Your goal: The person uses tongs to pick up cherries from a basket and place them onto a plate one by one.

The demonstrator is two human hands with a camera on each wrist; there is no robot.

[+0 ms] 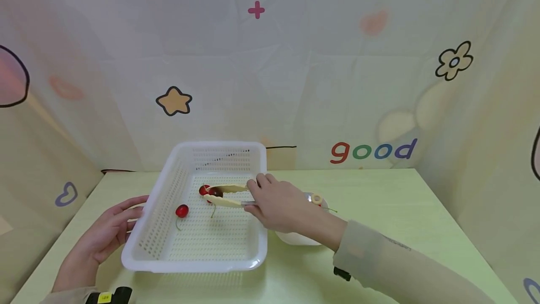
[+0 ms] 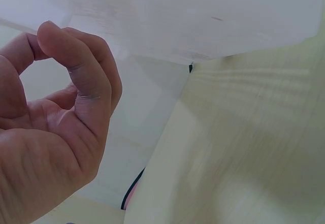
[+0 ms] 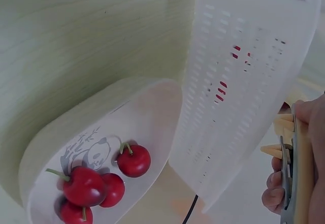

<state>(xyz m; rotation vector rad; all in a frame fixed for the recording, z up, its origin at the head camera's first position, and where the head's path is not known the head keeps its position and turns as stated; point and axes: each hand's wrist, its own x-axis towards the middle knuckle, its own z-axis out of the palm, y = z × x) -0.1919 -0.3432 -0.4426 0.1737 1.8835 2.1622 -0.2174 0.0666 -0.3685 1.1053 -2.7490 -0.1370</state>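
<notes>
My right hand (image 1: 276, 201) grips tongs (image 1: 228, 201) with cream scalloped tips and metal arms, reaching over the right rim of a white perforated basket (image 1: 194, 266). Between the tips sits a dark red cherry (image 1: 216, 192), its stem hanging down. Another red cherry (image 1: 203, 189) lies right behind it, and a third cherry (image 1: 182, 210) rests on the basket floor to the left. My left hand (image 1: 111, 226) is beside the basket's left wall, fingertips right at the rim with fingers loosely bent. The left wrist view shows that hand (image 2: 76, 92) below the basket wall.
Right of the basket stands a white bowl (image 3: 147, 102) with a panda print, partly hidden under my right forearm in the head view. Several stemmed cherries (image 3: 84, 186) lie in it. A printed curtain (image 1: 295, 83) closes off the back and sides of the pale table (image 1: 379, 201).
</notes>
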